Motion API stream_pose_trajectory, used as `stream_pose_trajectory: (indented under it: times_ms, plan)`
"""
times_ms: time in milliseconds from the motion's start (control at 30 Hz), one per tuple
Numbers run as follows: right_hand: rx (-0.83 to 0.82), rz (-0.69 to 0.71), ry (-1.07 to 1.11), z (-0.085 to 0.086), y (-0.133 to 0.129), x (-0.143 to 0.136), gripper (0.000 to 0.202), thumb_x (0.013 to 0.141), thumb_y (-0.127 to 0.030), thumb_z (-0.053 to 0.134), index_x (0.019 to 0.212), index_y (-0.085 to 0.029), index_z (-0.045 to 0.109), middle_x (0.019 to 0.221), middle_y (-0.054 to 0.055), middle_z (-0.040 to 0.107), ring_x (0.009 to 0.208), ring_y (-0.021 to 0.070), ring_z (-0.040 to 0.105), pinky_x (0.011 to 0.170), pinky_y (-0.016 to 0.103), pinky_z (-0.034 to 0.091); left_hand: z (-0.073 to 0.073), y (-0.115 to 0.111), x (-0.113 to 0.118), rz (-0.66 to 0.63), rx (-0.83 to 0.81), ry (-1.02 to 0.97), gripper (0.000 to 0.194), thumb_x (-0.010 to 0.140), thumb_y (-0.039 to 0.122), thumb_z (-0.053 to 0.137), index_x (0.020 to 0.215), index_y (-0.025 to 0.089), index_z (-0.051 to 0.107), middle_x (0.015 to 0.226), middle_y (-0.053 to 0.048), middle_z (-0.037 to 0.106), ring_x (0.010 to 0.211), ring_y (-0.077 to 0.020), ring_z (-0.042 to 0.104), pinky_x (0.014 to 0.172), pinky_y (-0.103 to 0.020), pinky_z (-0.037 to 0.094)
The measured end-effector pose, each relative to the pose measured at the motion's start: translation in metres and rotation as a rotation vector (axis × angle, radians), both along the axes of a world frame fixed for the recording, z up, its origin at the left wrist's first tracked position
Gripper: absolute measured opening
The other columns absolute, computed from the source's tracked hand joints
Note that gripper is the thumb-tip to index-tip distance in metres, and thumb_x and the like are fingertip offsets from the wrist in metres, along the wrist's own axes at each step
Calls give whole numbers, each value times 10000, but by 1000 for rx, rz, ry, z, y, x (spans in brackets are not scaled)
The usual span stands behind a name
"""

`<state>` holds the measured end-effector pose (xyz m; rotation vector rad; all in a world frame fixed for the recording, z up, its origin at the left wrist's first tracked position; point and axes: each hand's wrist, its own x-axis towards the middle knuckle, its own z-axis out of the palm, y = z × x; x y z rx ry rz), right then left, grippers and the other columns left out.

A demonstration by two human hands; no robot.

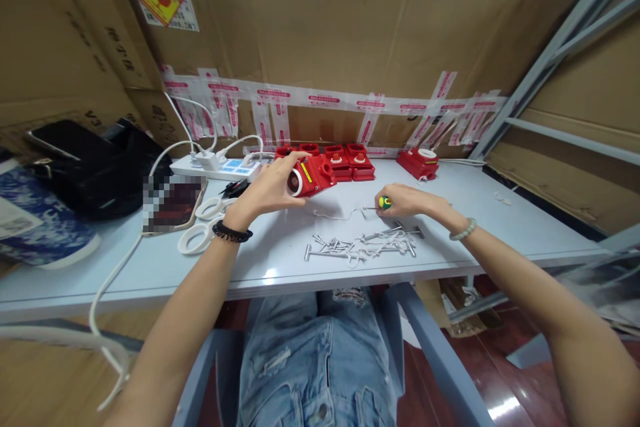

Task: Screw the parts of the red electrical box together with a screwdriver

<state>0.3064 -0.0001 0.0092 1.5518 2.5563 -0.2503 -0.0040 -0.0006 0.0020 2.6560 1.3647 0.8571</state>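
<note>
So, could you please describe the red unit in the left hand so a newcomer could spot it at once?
On the pale table, follow the left hand to the red unit in its grip. The other red units sit farther back, unheld; this one alone is held, tilted, its yellow strip and white ring showing.

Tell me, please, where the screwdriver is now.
In the head view, the right hand holds the screwdriver right of centre, just beyond the loose screws and T-shaped metal rods.

1 black bag (117, 183) and 1 white power strip (225, 169) near a phone (179, 203), cardboard (325, 20) behind.
</note>
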Motion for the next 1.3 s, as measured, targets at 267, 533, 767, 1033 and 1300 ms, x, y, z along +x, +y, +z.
stream_pose_trajectory:
  times_ms: [267, 533, 767, 1033, 1300]
  plan:
    - [44, -12, 87, 7, -9, -15, 305, 723, -228, 589, 994, -166, 714, 957, 103, 723, 860, 224, 636, 728, 297, 436, -3, 4, -1, -9, -6, 8, 788, 661, 350, 712, 1358, 214, 370, 1184, -106, 594, 1025, -318, 581, 867, -415, 442]
    - [165, 145, 352, -16, 2, -92, 274, 802, -368, 615, 918, -141, 716, 829, 96, 719, 696, 159, 599, 652, 281, 408, 2, -1, -6, -13, -75, -58, 775, 613, 270, 679, 1320, 185, 372, 1140, -84, 600, 938, -273, 612, 813, -359, 475]
    - [171, 225, 309, -32, 6, -107, 166, 810, -291, 554, 841, -174, 667, 807, 87, 686, 677, 160, 550, 616, 293, 366, 0, 2, -12, -91, -23, -62, 731, 601, 226, 645, 1283, 183, 388, 1254, -90, 548, 1056, -268, 576, 898, -345, 460]
    - [197, 158, 371, -25, -1, -96, 125, 712, -216, 561, 760, -159, 662, 722, 57, 664, 618, 124, 505, 594, 279, 341, 0, -2, -12, -127, -47, -80, 739, 604, 187, 648, 1294, 182, 382, 1280, -95, 535, 1055, -261, 580, 915, -363, 466]
    - [281, 98, 965, 4, -7, -73, 96, 676, -233, 637, 668, -143, 604, 713, 27, 658, 656, 113, 556, 604, 256, 429, 0, -6, -8, -172, -40, -46, 752, 605, 170, 636, 1316, 186, 393, 1317, -100, 524, 1143, -284, 545, 989, -395, 438]
